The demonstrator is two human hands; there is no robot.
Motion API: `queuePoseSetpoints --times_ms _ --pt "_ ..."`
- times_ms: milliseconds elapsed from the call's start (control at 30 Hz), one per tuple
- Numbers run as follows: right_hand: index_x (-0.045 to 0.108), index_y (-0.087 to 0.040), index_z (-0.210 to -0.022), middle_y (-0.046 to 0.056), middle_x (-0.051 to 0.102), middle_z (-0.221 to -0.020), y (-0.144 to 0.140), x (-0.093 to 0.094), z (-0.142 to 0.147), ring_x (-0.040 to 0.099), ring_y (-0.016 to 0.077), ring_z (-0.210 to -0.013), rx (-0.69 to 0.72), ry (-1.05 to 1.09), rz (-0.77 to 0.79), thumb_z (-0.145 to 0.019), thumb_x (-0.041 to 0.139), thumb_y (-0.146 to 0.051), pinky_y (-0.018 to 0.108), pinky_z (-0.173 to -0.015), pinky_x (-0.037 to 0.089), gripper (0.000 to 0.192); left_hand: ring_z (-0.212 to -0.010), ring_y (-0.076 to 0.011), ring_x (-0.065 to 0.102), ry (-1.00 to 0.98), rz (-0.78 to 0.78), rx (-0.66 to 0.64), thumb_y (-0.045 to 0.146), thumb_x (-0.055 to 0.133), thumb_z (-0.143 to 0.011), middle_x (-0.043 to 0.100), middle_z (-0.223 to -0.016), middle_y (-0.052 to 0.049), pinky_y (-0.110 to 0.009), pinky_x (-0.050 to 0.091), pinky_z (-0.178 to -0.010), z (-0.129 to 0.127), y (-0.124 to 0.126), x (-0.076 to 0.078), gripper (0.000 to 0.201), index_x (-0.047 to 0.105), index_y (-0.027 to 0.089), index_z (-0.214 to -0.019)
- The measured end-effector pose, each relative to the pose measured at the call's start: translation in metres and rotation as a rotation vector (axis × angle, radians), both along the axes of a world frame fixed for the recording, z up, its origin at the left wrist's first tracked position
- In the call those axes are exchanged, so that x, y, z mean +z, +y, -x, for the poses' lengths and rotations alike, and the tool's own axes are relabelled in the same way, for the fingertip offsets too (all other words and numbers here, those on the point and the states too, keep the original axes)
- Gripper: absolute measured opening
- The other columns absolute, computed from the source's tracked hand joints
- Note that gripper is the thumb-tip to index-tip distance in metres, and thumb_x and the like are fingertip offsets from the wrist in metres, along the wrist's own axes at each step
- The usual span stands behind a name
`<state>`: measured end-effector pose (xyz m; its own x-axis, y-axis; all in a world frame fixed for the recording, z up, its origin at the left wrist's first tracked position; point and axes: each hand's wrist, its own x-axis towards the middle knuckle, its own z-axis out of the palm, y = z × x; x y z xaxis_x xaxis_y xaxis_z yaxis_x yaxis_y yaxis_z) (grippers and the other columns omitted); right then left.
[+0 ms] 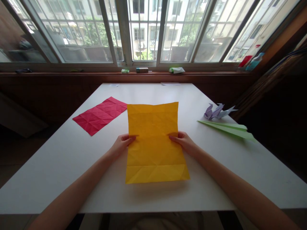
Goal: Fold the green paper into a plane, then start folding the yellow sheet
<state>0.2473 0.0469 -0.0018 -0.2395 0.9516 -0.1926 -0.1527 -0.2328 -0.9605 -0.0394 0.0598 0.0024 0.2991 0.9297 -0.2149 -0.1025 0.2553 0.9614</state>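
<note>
Yellow paper (154,140) lies in the middle of the white table (59,166), directly in front of the person, long side running away from the body. Sheet is creased all over: a grid of fold lines, plus diagonal creases in the band along the near edge. Far edge lifts slightly off the surface; the near edge lies flat and casts a thin shadow.

Left hand (122,144) sits at the sheet's left edge, about halfway along its length. Fingers are curled, the tips overlapping the paper's margin in a light pinch on the edge. Right hand (183,143) mirrors it on the right edge at the same height, fingertips reaching inward onto the yellow surface, thumb side on top. Whether the thumbs go under the sheet cannot be told. The sheet spans the whole gap between the two hands; both forearms come in from the near corners of the view.

Red paper (100,115) lies flat to the left and farther back, angled, also heavily creased, clear of the yellow sheet. To the right, well apart from the right hand: a folded green paper plane (227,128) and just behind it a small purple paper crane (217,111).

Window sill (72,72) beyond the table carries a few small items, too small to identify.
</note>
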Motion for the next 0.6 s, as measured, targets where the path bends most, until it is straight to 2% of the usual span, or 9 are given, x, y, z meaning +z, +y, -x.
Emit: queuePoseSetpoints --times_ms 367,600 --pt "0.067 -0.02 -0.088 0.003 0.07 -0.087 0.001 0.002 -0.001 0.065 0.017 -0.074 -0.035 0.085 0.026 -0.065 0.069 -0.029 0.029 -0.071 0.05 0.025 -0.075 -0.0189 0.062 0.015 0.008 -0.023 0.038 0.07 -0.064 0.068 -0.087 -0.008 -0.026 0.046 -0.066 0.003 0.002 0.0 0.034 0.068 0.014 -0.088" --pt "0.067 -0.022 -0.084 0.001 0.069 -0.082 -0.002 0.008 -0.003 0.064 0.0189 -0.074 -0.022 0.076 0.023 -0.06 0.069 -0.02 0.031 -0.071 0.049 0.024 -0.077 -0.0229 0.064 -0.008 0.048 -0.026 0.026 0.072 -0.057 0.069 -0.086 -0.008 -0.032 0.047 -0.071 0.003 -0.001 0.009 0.034 0.069 0.015 -0.089"
